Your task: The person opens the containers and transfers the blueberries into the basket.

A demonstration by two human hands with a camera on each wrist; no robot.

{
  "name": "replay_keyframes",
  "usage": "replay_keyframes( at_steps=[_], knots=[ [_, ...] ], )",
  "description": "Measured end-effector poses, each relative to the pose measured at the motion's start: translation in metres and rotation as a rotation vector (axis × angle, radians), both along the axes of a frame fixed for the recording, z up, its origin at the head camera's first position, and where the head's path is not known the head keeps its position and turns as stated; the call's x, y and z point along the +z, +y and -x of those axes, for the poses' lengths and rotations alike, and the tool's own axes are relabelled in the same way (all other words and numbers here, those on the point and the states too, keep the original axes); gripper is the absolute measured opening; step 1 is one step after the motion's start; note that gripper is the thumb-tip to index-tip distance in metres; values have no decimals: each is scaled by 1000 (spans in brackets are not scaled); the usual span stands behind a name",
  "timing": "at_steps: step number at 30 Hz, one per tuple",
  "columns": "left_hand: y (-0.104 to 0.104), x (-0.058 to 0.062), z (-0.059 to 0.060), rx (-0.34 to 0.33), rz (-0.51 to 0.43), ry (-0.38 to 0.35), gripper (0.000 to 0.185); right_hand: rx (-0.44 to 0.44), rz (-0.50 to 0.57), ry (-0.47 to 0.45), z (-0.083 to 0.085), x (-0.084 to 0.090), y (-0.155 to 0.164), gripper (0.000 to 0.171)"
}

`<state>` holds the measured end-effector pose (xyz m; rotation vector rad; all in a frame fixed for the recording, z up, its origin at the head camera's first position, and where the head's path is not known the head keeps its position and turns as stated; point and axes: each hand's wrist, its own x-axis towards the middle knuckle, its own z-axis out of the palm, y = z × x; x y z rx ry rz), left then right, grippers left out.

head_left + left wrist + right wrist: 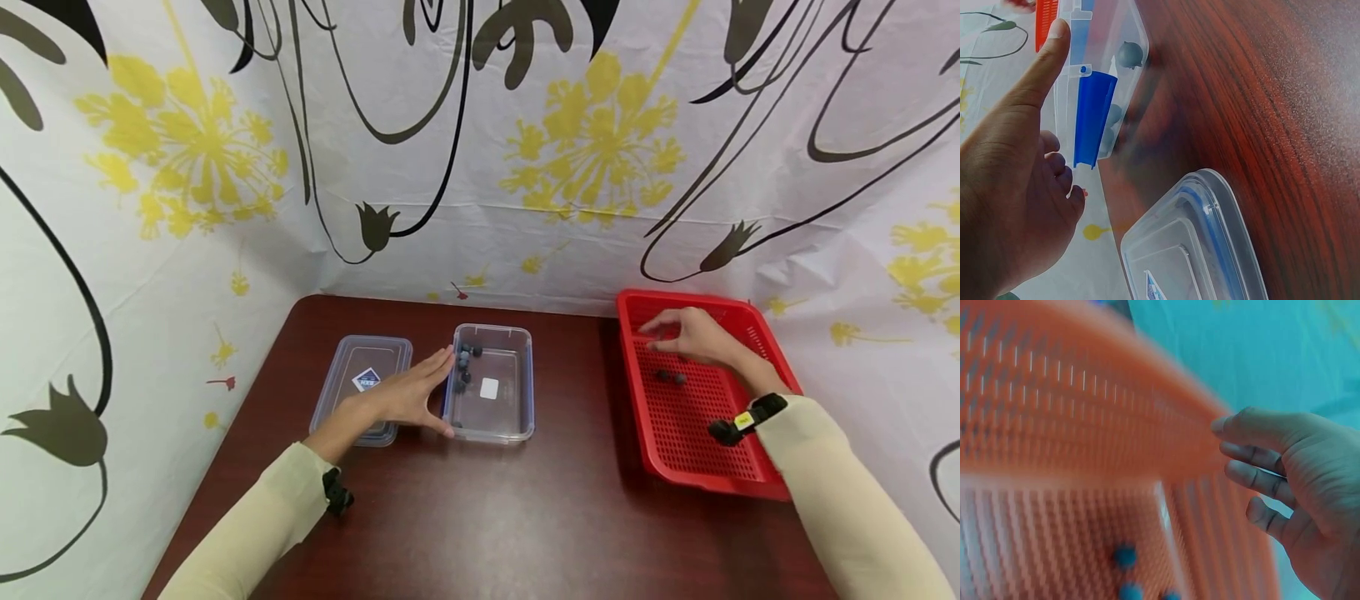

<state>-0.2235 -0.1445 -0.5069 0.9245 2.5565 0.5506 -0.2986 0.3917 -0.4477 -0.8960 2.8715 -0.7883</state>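
A clear plastic container (510,417) holds several blueberries (465,360) at its far left corner. My left hand (431,387) lies flat on the table with straight fingers against the container's left side, between it and the clear lid (352,367). In the left wrist view my left hand (1029,125) has its thumb along the container's blue clip (1093,119), with a blueberry (1129,55) inside. My right hand (660,333) hovers over the red basket (750,483) with relaxed fingers and holds nothing. Two blueberries (671,377) lie on the basket floor just below it. The blurred right wrist view shows my right hand (1241,469) and blueberries (1124,555).
The dark wooden table (525,517) is enclosed by a white curtain with yellow flowers (592,150) at the back and both sides. The lid (1191,250) lies flat left of the container. The basket stands at the table's right edge.
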Motion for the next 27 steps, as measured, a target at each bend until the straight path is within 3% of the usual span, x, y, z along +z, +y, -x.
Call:
replay_keyframes(
  at_steps=[4,10,19,27],
  knots=[
    [0,0,-1,-2,-1,8,135,98,31,24,-1,13,-44,26],
    [0,0,0,-9,-2,17,134,236,59,-55,-5,17,-116,24],
    [-1,1,-1,-11,-5,15,134,428,39,-155,-11,-9,-205,25],
    [0,1,-1,-5,3,21,132,514,17,-274,-19,-36,-257,26]
  ],
)
